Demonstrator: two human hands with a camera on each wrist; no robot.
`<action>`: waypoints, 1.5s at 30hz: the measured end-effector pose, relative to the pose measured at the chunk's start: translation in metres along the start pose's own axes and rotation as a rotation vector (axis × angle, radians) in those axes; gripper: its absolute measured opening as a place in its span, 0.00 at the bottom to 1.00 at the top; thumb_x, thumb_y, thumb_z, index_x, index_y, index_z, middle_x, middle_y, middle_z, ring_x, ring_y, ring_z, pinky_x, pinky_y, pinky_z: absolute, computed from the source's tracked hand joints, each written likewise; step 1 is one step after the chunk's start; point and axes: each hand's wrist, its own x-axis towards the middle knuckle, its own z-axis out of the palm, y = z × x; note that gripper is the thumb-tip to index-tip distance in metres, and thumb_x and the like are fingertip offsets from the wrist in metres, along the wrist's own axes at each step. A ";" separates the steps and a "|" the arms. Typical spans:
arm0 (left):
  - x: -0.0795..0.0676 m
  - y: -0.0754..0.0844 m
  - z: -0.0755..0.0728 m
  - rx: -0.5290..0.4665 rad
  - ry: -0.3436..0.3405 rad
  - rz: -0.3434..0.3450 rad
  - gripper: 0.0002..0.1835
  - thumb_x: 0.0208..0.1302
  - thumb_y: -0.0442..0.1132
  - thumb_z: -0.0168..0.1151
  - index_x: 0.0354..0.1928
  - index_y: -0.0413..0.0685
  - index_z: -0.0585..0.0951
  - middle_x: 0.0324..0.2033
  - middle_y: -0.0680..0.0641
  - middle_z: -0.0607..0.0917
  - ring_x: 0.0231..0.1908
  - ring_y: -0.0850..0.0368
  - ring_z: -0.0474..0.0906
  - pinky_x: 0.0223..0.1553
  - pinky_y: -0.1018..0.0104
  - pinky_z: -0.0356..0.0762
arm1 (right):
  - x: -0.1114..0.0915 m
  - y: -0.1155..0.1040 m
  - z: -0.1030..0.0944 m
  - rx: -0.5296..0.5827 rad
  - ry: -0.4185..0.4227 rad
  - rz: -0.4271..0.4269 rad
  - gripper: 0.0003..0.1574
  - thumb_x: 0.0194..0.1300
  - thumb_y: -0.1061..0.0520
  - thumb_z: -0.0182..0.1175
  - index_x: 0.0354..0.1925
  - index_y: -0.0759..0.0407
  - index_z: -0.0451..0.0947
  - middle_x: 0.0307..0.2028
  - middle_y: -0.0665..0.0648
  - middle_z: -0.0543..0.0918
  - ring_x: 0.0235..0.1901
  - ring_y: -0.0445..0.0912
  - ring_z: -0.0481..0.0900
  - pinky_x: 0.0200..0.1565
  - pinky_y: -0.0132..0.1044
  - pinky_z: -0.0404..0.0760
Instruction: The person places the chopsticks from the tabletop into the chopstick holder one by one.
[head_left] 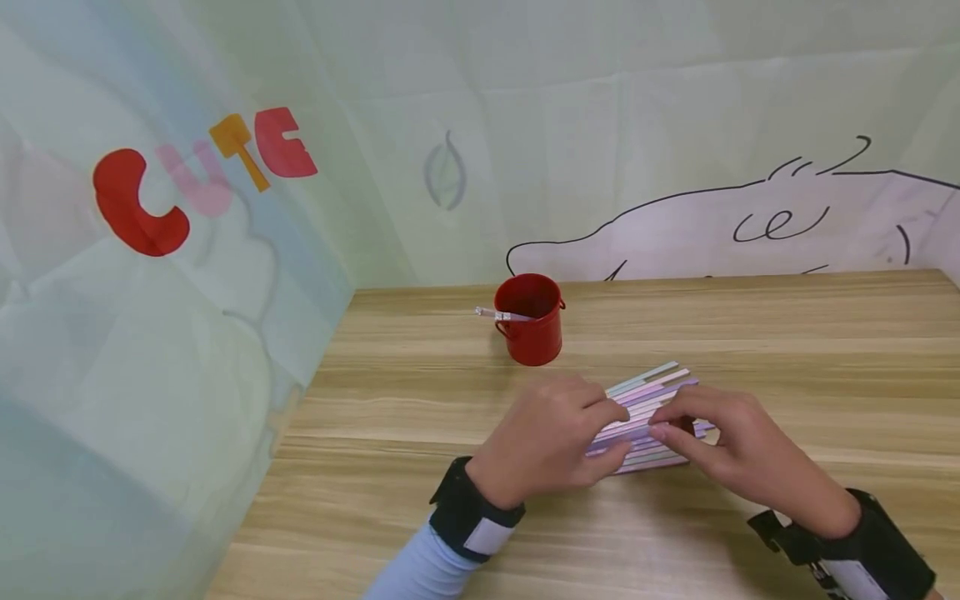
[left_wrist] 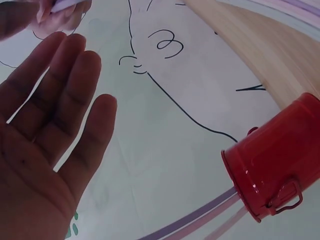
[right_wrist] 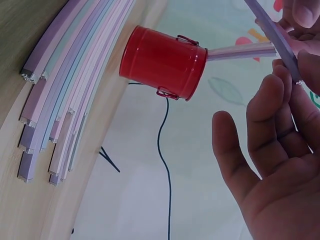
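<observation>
Between its thumb and fingertips my right hand (head_left: 738, 433) pinches a slim purple stick (right_wrist: 275, 37) with a crinkled, shiny end. Close by on the left, my left hand (head_left: 551, 433) has its fingers extended and its thumb apart from them; the left wrist view shows its palm (left_wrist: 30, 165) bare. Under both hands a spread of thin pastel sticks (head_left: 652, 392) in purple, pink, white and pale green lies on the table, partly covered by the hands. Beyond them stands a small red bucket (head_left: 536, 337) with a few similar sticks (right_wrist: 240, 51) leaning out over its rim.
The wood-grain table (head_left: 420, 375) meets a pale printed cloth (head_left: 562, 167) at the back and left, with line drawings and coloured letters (head_left: 142, 204). Small handles (left_wrist: 287, 195) stick out from the bucket's sides. Black bands (head_left: 476, 512) circle both wrists.
</observation>
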 end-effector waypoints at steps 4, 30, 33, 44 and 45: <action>0.000 0.003 0.002 0.012 -0.065 0.000 0.14 0.60 0.53 0.56 0.41 0.55 0.82 0.29 0.58 0.81 0.26 0.68 0.68 0.27 0.79 0.67 | 0.001 -0.002 0.000 0.014 0.004 0.003 0.15 0.51 0.63 0.68 0.33 0.43 0.79 0.27 0.41 0.78 0.28 0.35 0.73 0.29 0.24 0.73; -0.003 0.003 0.001 -0.053 -0.124 -0.088 0.12 0.60 0.44 0.57 0.46 0.53 0.78 0.34 0.56 0.82 0.21 0.70 0.63 0.21 0.83 0.61 | -0.001 0.007 0.004 -0.042 -0.047 -0.009 0.14 0.50 0.55 0.70 0.31 0.39 0.75 0.26 0.36 0.75 0.27 0.33 0.71 0.24 0.27 0.74; -0.004 0.000 -0.003 -0.089 -0.072 -0.091 0.12 0.60 0.43 0.57 0.45 0.52 0.78 0.35 0.56 0.82 0.24 0.70 0.66 0.27 0.84 0.67 | -0.003 0.012 0.007 -0.075 -0.086 0.023 0.12 0.51 0.54 0.69 0.31 0.40 0.75 0.26 0.35 0.75 0.26 0.32 0.71 0.23 0.31 0.76; -0.003 -0.009 -0.015 -0.105 0.116 -0.083 0.12 0.59 0.42 0.59 0.44 0.48 0.78 0.36 0.53 0.83 0.34 0.68 0.74 0.37 0.80 0.74 | -0.007 0.021 0.010 -0.264 -0.291 0.199 0.07 0.51 0.58 0.68 0.26 0.48 0.79 0.24 0.40 0.76 0.25 0.34 0.70 0.26 0.34 0.77; -0.003 -0.009 -0.016 -0.101 0.123 -0.085 0.12 0.59 0.42 0.60 0.44 0.48 0.78 0.37 0.53 0.83 0.34 0.68 0.74 0.38 0.80 0.74 | -0.008 0.022 0.010 -0.271 -0.299 0.203 0.07 0.50 0.58 0.69 0.26 0.49 0.79 0.24 0.41 0.76 0.25 0.35 0.71 0.26 0.35 0.78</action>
